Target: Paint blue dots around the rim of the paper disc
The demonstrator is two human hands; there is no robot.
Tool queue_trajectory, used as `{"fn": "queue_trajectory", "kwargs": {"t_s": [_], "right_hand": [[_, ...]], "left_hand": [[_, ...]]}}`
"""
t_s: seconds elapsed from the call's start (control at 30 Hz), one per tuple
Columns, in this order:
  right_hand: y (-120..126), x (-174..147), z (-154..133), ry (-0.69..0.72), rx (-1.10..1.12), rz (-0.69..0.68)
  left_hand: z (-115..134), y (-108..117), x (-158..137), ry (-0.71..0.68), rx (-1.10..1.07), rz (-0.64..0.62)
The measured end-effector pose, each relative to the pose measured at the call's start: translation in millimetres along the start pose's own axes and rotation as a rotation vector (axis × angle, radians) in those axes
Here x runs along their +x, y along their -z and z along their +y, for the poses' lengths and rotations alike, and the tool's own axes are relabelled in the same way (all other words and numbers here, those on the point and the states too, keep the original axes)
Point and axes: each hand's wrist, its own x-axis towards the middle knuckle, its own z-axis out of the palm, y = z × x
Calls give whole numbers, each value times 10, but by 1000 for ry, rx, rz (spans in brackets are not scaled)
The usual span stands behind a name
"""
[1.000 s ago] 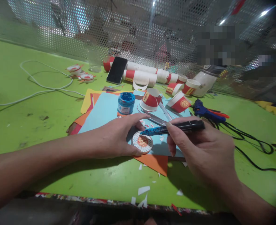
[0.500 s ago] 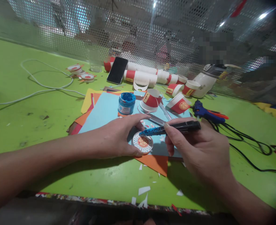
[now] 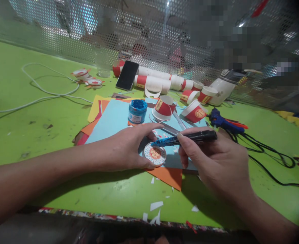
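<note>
Marker (image 3: 201, 136) lies gripped in my right hand (image 3: 222, 157), its blue-smeared end pointing left over the far edge of the round patterned disc (image 3: 155, 155); I can't quite tell whether the tip touches it. My left hand (image 3: 124, 147) holds the disc by its rim from the left, thumb on the near side. The disc sits on light-blue paper (image 3: 110, 118) on the green worktop (image 3: 101, 195). Beyond it stands a blue paint jar (image 3: 137, 116), with a red-and-white cup (image 3: 164, 111) to its right.

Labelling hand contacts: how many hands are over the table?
2: the left hand, holding the patterned disc at its edge, and the right hand, holding the blue-smeared marker. Neither is hidden.
</note>
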Motion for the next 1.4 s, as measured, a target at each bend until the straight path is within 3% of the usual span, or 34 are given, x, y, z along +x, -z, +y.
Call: {"fn": "queue_trajectory", "kwargs": {"t_s": [0.17, 0.4, 0.6, 0.9, 1.17, 1.4], "right_hand": [[34, 11, 34, 151, -117, -30], [11, 9, 14, 185, -176, -3], [-11, 2, 45, 165, -158, 32], [41, 6, -28, 108, 49, 86], [16, -8, -30, 18, -29, 88], [22, 2, -17, 28, -63, 22]], "left_hand": [[-9, 2, -2, -23, -22, 3], [-12, -4, -4, -41, -46, -6], [-9, -4, 2, -13, -16, -7], [-20, -16, -1, -19, -58, -2], [4, -6, 13, -1, -18, 2], [3, -11, 9, -14, -18, 2]]}}
